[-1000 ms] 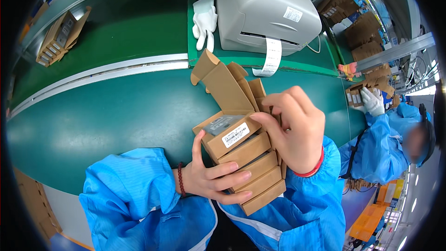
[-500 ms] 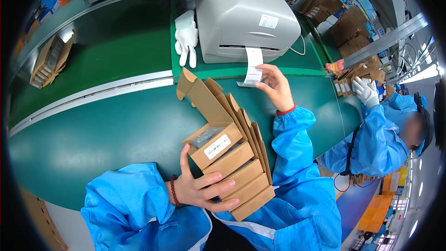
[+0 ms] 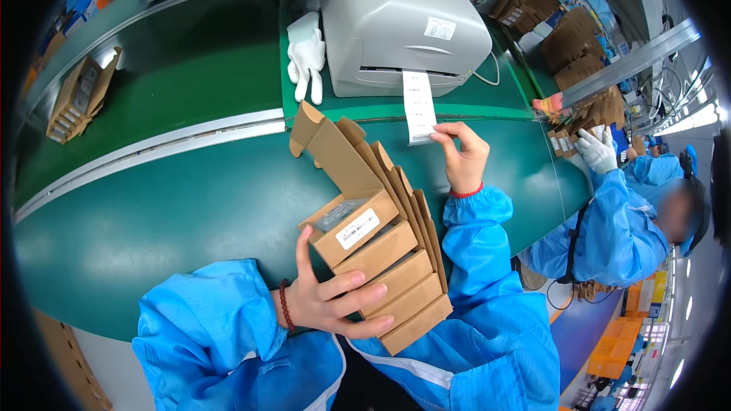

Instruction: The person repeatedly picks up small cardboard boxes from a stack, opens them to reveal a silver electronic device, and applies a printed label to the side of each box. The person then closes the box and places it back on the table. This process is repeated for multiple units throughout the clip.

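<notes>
My left hand point(image 3: 331, 297) is wrapped round a row of several open brown cardboard boxes point(image 3: 396, 278), held tilted over the near edge of the table. Their lids stand up and lean away to the right. The nearest-to-table box has a white printed label point(image 3: 358, 228) on its front, and something in clear grey wrapping shows inside it. My right hand point(image 3: 466, 154) pinches the lower corner of a white label strip point(image 3: 418, 106) between thumb and forefinger. The strip's upper end hangs from the slot of a grey label printer point(image 3: 407, 30).
A white glove point(image 3: 306, 57) lies left of the printer. Further left, another group of cardboard boxes point(image 3: 80, 99) rests on the green surface point(image 3: 198, 68) behind a metal rail point(image 3: 152, 154). At the right, a co-worker in blue, with a white-gloved hand point(image 3: 597, 151), handles boxes beside a metal frame.
The label strip, curled before, now hangs straighter and longer out of the printer. My right hand has moved slightly down and to the right with its end. The left hand barely moved.
</notes>
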`<state>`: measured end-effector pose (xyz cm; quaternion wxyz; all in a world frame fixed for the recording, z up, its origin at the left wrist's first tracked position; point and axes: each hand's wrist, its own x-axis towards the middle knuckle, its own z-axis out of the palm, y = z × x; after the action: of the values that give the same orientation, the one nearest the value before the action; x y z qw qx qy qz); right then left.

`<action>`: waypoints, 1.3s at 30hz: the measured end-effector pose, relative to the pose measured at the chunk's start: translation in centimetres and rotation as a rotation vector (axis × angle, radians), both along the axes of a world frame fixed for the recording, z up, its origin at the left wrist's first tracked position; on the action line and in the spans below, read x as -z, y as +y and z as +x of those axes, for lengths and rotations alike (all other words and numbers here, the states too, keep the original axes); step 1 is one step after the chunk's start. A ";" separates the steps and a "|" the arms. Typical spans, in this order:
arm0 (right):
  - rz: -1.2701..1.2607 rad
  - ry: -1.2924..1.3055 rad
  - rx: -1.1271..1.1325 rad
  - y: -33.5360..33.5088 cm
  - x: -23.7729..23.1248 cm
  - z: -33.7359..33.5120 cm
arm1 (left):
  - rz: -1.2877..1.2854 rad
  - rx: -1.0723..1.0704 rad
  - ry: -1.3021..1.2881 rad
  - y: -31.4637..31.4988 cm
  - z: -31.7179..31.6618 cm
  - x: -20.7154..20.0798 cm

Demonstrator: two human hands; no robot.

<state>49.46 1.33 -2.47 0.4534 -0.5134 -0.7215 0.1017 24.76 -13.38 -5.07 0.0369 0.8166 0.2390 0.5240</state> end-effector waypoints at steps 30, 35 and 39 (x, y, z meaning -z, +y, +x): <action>-0.352 -0.243 -0.205 -11.3 -11.5 -10.1 | 0.042 -0.010 -0.072 0.4 0.0 0.1; -0.244 -0.346 -0.228 -11.1 -11.1 -9.9 | 0.039 -0.002 -0.063 0.5 0.1 -0.1; -0.294 -0.491 -0.048 -10.3 -12.7 -10.2 | 0.027 -0.029 -0.031 0.3 -0.2 0.2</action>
<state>39.24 -8.97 10.27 0.1832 -0.5655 -0.7992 0.0887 24.60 -13.06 -5.26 0.0218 0.8052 0.2430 0.5405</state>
